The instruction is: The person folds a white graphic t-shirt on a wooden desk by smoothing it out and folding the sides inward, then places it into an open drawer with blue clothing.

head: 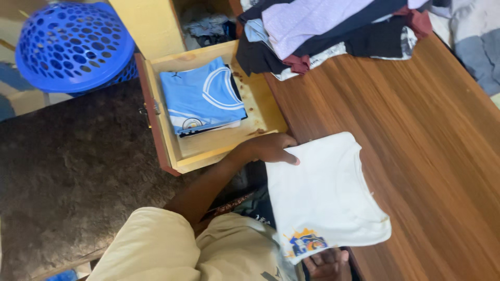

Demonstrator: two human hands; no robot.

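A folded white T-shirt (325, 200) with a blue and orange print near one corner is held flat over the edge of the wooden tabletop (416, 156). My left hand (271, 148) grips its upper left corner, close to the open wooden drawer (165, 130). My right hand (325, 263) holds the shirt's lower edge from underneath, with only the fingers showing. Inside the drawer lies a folded light blue shirt (200, 96) with white trim, on top of other folded clothes.
A pile of folded clothes (323, 31) in purple, black, maroon and white sits at the far end of the tabletop. A blue perforated plastic basket (73, 44) stands on the floor by the brown carpet (67, 171). More fabric (476, 47) lies at the top right.
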